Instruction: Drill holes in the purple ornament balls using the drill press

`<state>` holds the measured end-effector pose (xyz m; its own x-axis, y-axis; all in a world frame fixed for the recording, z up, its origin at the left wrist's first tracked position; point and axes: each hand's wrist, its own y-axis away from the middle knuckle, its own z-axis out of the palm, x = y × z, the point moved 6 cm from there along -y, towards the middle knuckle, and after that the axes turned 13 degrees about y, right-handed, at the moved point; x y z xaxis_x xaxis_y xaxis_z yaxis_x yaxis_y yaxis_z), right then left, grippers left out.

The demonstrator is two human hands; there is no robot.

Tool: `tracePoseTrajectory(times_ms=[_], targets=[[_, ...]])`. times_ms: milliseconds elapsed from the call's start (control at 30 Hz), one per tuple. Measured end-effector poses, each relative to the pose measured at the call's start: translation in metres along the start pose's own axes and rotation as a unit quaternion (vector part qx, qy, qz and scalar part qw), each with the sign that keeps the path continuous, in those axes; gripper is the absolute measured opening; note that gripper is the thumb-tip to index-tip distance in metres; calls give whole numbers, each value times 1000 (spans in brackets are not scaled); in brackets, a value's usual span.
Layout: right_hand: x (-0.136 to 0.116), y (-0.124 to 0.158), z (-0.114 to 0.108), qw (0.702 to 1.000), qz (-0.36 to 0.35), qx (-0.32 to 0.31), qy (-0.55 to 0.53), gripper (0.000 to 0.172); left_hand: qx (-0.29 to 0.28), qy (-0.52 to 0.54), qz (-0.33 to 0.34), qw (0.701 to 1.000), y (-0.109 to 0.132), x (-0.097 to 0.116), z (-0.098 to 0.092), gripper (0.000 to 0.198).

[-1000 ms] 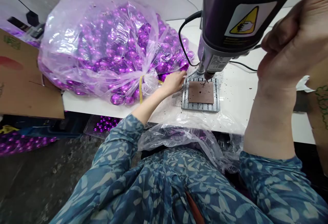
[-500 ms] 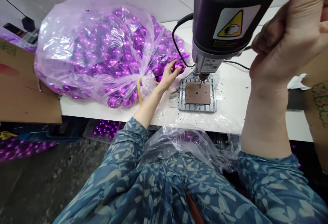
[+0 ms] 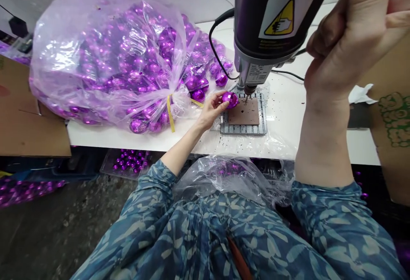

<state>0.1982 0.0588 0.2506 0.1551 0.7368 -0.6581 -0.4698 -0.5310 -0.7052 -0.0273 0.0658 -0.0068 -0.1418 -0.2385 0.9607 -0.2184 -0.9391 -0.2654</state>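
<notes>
Purple and mirror-faceted, the bauble (image 3: 230,99) is pinched in the left hand (image 3: 209,111), fingertips closed on it from above and thumb from below. It is held over the left edge of the brown board (image 3: 245,113), which lies on a metal grid plate (image 3: 243,129) on the white surface (image 3: 96,137). The bauble sits just beside the drill bit (image 3: 247,93); we cannot tell whether the two touch. The right hand (image 3: 349,36) is raised well apart from the left, close against the side of the dark machine head (image 3: 275,10), with its fingers curled inward. Its own back hides the grip, so we cannot tell whether it is clamped on anything, and its upper part is cut off by the frame. The top of the machine head is likewise cut off, and the head hides the far side of the grid plate. Behind the left hand lies a large plastic sack (image 3: 105,57) of like baubles, knotted with a yellow tie (image 3: 169,111); its wrinkled film blurs the contents. A clear bag (image 3: 230,173) rests in the lap below the surface edge, and what it holds is hard to make out beyond a purple tint.
</notes>
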Motion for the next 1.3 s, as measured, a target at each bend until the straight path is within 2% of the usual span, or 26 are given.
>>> tracePoseTrajectory(times_ms=[100, 167, 267, 367, 500, 700, 767, 867, 933, 1067, 1167, 1300], targets=[[-1, -1, -3, 999, -18, 11, -45, 48, -28, -52, 30, 998, -4, -1, 12, 71], [2, -3, -4, 999, -19, 9, -37, 57, -45, -77, 37, 995, -7, -4, 18, 78], [5, -5, -4, 1000, -21, -10, 4, 53, -64, -86, 27, 994, -11, -9, 24, 85], [4, -5, -5, 999, -41, -17, 31, 45, -67, -83, 8, 994, -14, -12, 29, 82], [3, -5, -6, 999, -43, -13, 4, 54, -69, -77, -15, 995, -14, -14, 36, 78], [2, -2, -2, 999, -41, -15, 26, 61, -54, -109, 43, 992, -4, -10, 44, 68], [0, -1, -3, 998, -42, -4, 44, 57, -49, -125, 65, 989, 2, -5, 46, 63], [-2, 0, -4, 999, -25, 6, 38, 35, -40, -147, 73, 986, 6, -2, 50, 59], [-1, 0, -3, 1000, -10, -1, 12, 28, -41, -153, 81, 984, 4, -2, 54, 57], [-1, 0, -3, 999, -20, 8, 29, 27, -53, -157, 96, 981, -1, -5, 62, 59], [0, 1, -3, 1000, -19, 10, 17, 27, -53, -146, 81, 985, -1, -8, 65, 62], [-2, 1, -5, 1000, 7, -13, -11, 25, -26, -105, 57, 993, 1, -9, 65, 62]])
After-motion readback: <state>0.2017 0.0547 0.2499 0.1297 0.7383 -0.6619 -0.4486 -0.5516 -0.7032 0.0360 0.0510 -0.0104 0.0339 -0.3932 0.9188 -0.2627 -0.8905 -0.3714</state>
